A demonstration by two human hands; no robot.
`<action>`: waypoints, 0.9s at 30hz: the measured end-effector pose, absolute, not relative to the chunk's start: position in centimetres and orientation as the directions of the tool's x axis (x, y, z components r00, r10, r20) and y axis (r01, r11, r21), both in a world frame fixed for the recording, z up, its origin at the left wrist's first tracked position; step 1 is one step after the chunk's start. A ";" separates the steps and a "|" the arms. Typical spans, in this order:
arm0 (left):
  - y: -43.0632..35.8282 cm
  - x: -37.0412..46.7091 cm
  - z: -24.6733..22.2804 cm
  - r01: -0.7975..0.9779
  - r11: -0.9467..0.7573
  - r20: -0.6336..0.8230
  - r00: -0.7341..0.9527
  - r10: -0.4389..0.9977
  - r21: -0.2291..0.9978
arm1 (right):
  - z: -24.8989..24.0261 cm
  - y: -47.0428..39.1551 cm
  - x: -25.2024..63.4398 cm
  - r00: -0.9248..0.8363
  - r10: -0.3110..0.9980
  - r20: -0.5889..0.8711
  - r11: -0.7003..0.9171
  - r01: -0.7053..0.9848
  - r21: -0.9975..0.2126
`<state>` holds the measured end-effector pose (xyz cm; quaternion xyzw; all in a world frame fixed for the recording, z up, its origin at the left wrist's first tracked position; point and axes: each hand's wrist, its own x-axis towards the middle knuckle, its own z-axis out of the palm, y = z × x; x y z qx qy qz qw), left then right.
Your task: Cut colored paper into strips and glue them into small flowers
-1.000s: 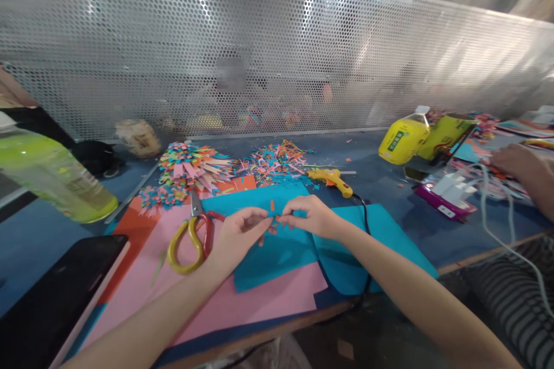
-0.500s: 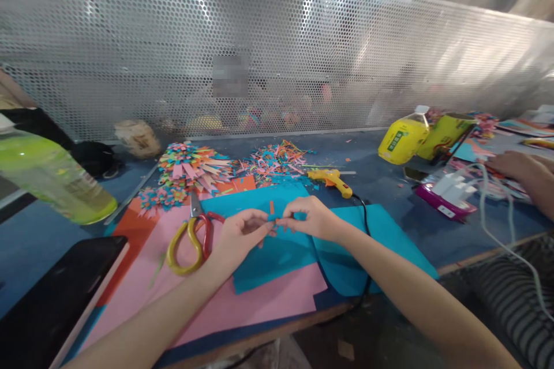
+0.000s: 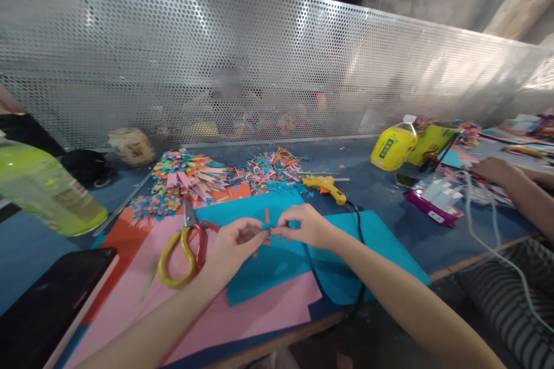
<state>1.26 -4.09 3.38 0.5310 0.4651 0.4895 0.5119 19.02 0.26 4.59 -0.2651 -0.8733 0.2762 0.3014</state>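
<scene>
Above blue sheet (image 3: 277,268), both hands (image 3: 237,244) (image 3: 309,226), pinched blue scrap (image 3: 266,225) largely hidden

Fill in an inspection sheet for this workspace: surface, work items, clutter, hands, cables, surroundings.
Surface: blue table, its near part covered by pink paper and blue sheets.
Work items: small blue piece at the fingertips; scissors on the pink paper; yellow glue gun lying beyond the right hand.
Clutter: paper cuttings, yellow drink bottle.
Hands: left hand pinches the small blue piece; right fingertips close beside it, grip unclear.
Cables: black cord runs from the glue gun over a blue sheet; white cable passes the table edge.
Surroundings: perforated metal screen; another person's hand at right.
</scene>
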 end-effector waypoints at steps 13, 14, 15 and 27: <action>-3.8 0.7 2.5 0.013 -0.090 0.088 0.099 0.991 0.996 | 5.6 -0.6 18.9 -0.678 0.651 0.341 0.659 0.282 -0.697; -3.8 0.8 2.5 0.016 -0.092 0.090 0.102 0.991 0.996 | 5.7 -0.6 18.9 -0.676 0.653 0.342 0.660 0.286 -0.695; -3.9 0.8 2.5 0.018 -0.095 0.092 0.105 0.990 0.995 | 5.7 -0.6 18.8 -0.673 0.656 0.343 0.660 0.291 -0.692; -4.0 0.9 2.9 0.072 -0.145 0.136 0.110 0.985 0.987 | 5.0 -0.2 19.1 -0.662 0.649 0.374 0.693 0.311 -0.651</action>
